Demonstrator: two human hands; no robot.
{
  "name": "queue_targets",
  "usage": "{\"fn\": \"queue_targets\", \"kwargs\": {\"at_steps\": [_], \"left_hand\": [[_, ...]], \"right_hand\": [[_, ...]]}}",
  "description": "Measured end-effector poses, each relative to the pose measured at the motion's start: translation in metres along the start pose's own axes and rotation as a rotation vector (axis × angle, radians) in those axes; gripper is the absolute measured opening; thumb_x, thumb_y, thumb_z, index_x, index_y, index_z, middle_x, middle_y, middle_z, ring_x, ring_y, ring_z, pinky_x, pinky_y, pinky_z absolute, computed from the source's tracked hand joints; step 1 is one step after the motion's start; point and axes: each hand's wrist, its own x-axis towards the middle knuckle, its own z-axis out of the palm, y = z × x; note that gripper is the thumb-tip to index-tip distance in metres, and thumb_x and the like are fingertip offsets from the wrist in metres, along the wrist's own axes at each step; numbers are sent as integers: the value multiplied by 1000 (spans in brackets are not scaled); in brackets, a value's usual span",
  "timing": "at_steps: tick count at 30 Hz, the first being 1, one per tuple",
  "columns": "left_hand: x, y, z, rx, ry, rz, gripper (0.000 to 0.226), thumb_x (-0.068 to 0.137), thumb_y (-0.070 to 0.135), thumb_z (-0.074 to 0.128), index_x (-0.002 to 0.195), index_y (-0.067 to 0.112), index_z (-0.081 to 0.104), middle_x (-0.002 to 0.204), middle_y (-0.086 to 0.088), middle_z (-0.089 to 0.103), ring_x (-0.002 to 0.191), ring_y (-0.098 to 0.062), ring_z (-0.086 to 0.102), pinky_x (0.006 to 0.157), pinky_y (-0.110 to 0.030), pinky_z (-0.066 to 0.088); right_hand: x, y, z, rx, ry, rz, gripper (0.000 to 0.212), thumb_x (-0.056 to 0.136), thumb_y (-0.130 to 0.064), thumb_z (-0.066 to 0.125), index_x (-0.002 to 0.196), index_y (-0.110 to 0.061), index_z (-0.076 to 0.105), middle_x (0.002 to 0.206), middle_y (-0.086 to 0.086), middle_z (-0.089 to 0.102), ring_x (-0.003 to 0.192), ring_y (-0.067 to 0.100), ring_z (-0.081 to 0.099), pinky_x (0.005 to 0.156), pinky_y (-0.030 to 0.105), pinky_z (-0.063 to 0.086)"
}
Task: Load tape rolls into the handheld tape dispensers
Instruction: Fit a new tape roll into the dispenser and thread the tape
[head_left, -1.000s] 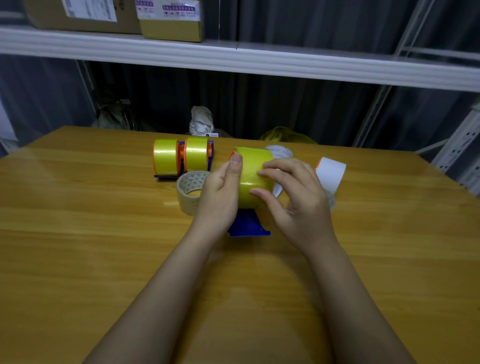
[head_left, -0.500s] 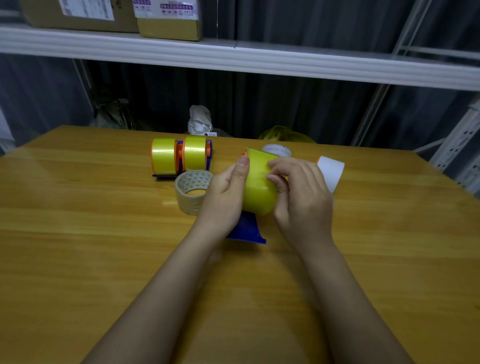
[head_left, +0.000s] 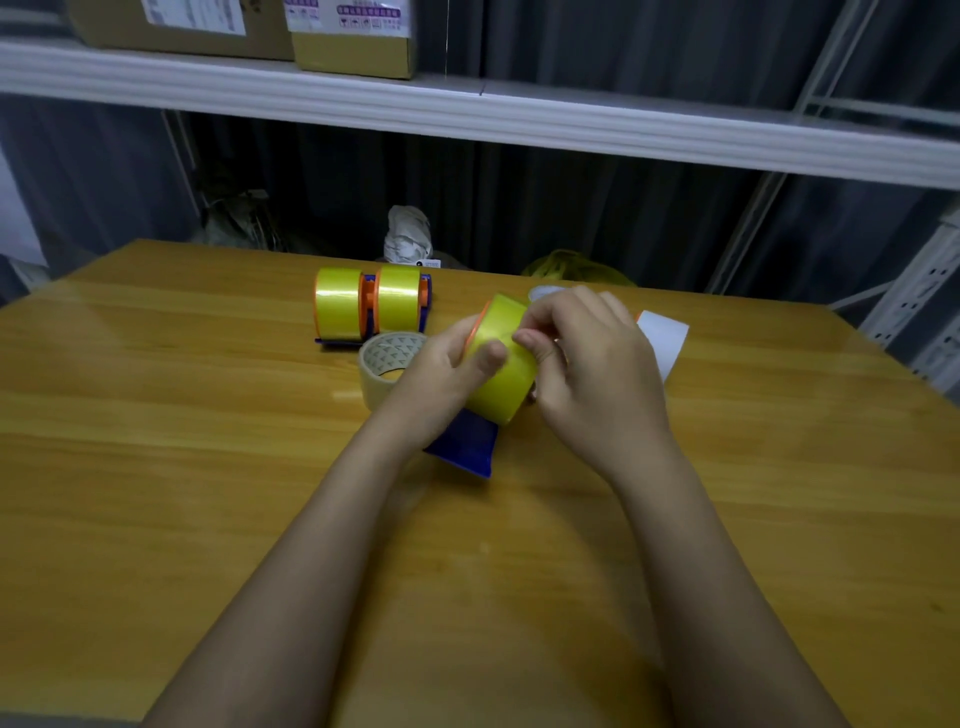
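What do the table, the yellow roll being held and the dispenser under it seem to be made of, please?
Table: wood or wood-look laminate, glossy; grain lines and soft reflections show.
Yellow roll: probably clear plastic film tape, shiny; light bands run across it.
Dispenser: most likely moulded plastic, smooth blue body with an orange flange.

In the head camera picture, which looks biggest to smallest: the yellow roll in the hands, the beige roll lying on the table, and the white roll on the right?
1. yellow roll, though it is nearest the camera.
2. beige roll and white roll: both partly hidden by the hands, so unranked.
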Motion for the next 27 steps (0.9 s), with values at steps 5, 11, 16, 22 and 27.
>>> {"fn": "queue_targets", "kwargs": {"at_steps": [5,11,16,22,27], "left_hand": [[-5,9,-1,24,12,-15,34,76,24,74,100,38,53,82,16,66,72,11,62,62,-6,45],[-9,13,-6,-17,-35,-39,46,62,44,76,104,33,58,87,9,70,82,-5,67,73,-19,52],[-16,16,-15,1,-92,-56,35,69,28,79,98,31,60,79,14,72,76,-2,67,69,-15,51],[-24,20,-18,-48,-70,-102,11,93,26,52,95,33,59,74,20,69,72,10,63,61,-4,44],[-31,20,-14,-41,-37,-71,25,89,42,42,96,33,64,90,8,67,80,5,62,73,-7,45]], "right_hand": [[22,-12,-22,-13,-263,124,5,94,-20,55,89,-17,55,85,-6,55,85,18,52,70,35,40],[35,-16,-27,253,-340,315,17,95,-16,55,79,-22,57,72,-10,58,74,11,56,70,35,49],[43,-22,-34,320,-482,385,15,95,-17,57,81,-20,62,71,-6,63,72,17,59,72,40,52],[48,-29,-40,319,-589,338,11,92,-20,63,82,-17,67,82,12,68,79,30,63,76,46,53],[38,-24,-40,429,-584,418,9,89,-20,67,81,-17,70,74,3,63,67,12,55,64,32,45]]}}
